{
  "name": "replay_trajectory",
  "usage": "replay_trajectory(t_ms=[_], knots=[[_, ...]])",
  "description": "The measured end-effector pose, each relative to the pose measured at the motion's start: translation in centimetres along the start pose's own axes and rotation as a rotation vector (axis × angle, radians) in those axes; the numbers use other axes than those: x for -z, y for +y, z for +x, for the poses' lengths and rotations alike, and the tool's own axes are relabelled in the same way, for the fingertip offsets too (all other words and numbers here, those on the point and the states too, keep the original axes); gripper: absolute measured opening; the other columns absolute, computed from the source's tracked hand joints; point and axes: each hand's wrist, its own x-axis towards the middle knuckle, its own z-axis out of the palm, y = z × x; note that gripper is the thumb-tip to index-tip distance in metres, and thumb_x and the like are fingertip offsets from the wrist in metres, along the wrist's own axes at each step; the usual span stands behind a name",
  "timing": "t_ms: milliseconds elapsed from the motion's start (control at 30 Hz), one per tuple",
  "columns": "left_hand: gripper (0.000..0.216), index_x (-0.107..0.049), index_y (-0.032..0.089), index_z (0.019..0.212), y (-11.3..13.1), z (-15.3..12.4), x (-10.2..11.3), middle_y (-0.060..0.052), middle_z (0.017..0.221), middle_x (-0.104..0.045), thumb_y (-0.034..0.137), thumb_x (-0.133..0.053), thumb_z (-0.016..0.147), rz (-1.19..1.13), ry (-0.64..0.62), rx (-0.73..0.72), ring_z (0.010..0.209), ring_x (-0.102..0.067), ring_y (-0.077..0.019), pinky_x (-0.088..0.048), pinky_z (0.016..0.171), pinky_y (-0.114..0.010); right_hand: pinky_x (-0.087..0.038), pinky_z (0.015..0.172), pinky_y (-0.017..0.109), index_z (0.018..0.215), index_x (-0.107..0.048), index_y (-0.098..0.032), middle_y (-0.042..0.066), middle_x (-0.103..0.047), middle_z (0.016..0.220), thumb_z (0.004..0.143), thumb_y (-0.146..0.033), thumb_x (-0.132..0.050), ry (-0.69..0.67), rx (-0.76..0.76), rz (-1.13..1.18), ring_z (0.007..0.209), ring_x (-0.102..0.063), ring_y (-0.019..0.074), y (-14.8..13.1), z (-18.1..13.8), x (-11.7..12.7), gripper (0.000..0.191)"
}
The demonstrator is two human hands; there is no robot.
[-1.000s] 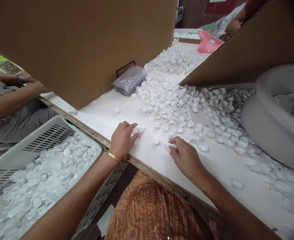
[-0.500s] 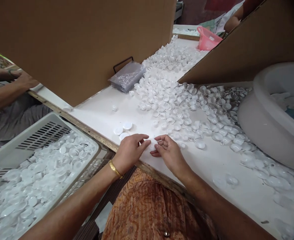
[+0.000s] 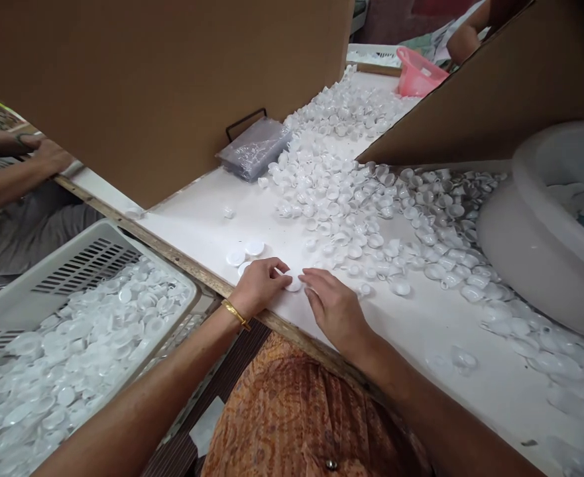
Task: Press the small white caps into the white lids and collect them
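Observation:
My left hand (image 3: 259, 286), with a gold bangle at the wrist, and my right hand (image 3: 334, 306) meet near the front edge of the white table (image 3: 212, 222). Both pinch a small white plastic piece (image 3: 293, 284) between their fingertips. Two white round discs (image 3: 246, 252) lie on the table just left of my left hand. A broad heap of small white plastic cups (image 3: 351, 212) spreads across the table beyond my hands.
A white slotted crate (image 3: 80, 262) full of white discs stands at the lower left. Brown cardboard dividers (image 3: 172, 86) rise on the left and right. A large white basin (image 3: 545, 225) sits right; a pink basket (image 3: 415, 71) far back. Another person's arms (image 3: 8, 179) are at left.
My hands came together from apart, near the table's front edge, and closed on one small white piece. White discs now lie left of my left hand.

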Motion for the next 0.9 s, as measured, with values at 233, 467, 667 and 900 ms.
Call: replay_trajectory(t_ms=[233,467,667,900], knots=[[0.01,-0.053,0.015,0.08,1.5,0.4,1.2,0.006,0.045,-0.051,0.019,-0.057,0.071,-0.233,-0.28,0.154,0.038,-0.046,-0.0071,-0.035,0.037,-0.017,-0.046,0.073,0.038,0.113,-0.057,-0.011,0.012,-0.06,0.115,0.083,-0.01,-0.044,-0.178,0.302,-0.492,0.1,-0.054,0.0253,-0.8,0.0,0.7,0.033],[0.014,-0.048,0.016,0.078,1.5,1.3,1.6,0.006,0.044,-0.05,0.02,-0.059,0.072,-0.313,-0.404,0.246,0.038,-0.052,-0.0094,-0.046,0.04,-0.021,-0.046,0.08,0.038,0.104,-0.061,-0.001,0.02,-0.062,0.105,0.079,-0.006,-0.046,-0.17,0.402,-0.546,0.101,-0.054,0.0284,-1.6,0.7,0.4,0.029],[0.015,-0.046,0.017,0.082,1.5,2.0,1.9,0.006,0.05,-0.053,0.02,-0.058,0.073,-0.305,-0.483,0.336,0.042,-0.058,-0.0126,-0.05,0.045,-0.025,-0.049,0.083,0.037,0.098,-0.063,-0.001,0.02,-0.063,0.101,0.08,-0.004,-0.04,-0.138,0.421,-0.558,0.1,-0.055,0.0276,-1.7,0.8,-0.2,0.03],[0.021,-0.044,0.02,0.092,1.6,1.6,1.6,0.006,0.053,-0.053,0.02,-0.055,0.075,-0.325,-0.431,0.32,0.045,-0.06,-0.0141,-0.05,0.044,-0.025,-0.046,0.089,0.039,0.103,-0.061,-0.002,0.021,-0.06,0.108,0.081,-0.004,-0.04,-0.217,0.332,-0.419,0.107,-0.052,0.0275,-1.2,0.6,-0.6,0.031]])
